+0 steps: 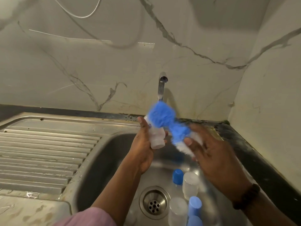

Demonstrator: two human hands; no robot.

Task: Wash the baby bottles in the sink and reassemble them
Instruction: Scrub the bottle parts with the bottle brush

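Left hand [143,149] raised above the sink [104,162], grip closed around a clear baby bottle [154,136]; open neck of the bottle pointing down and toward the right, base hidden behind the blue bristles. Thumb along the near side of the bottle, fingertips visible past its far side.

Right hand [211,154] level with the left, just beside it. Bottle brush [169,126] lying across the right fingers: blue bristle head up and to the left, touching the bottle, white bristle section running down toward the palm. Motion blur heavy here; whether the right grip clasps the brush or lies open against it cannot be told.

Loose parts on the sink floor, below the right hand and well apart from both hands: a blue cap [177,176], a clear bottle [190,185], a second clear bottle [177,211], a light blue cap [195,207]. Drain [154,202] left of these parts. Tap [162,85] behind the hands, no stream visible. Ribbed draining surface [45,154] at left.
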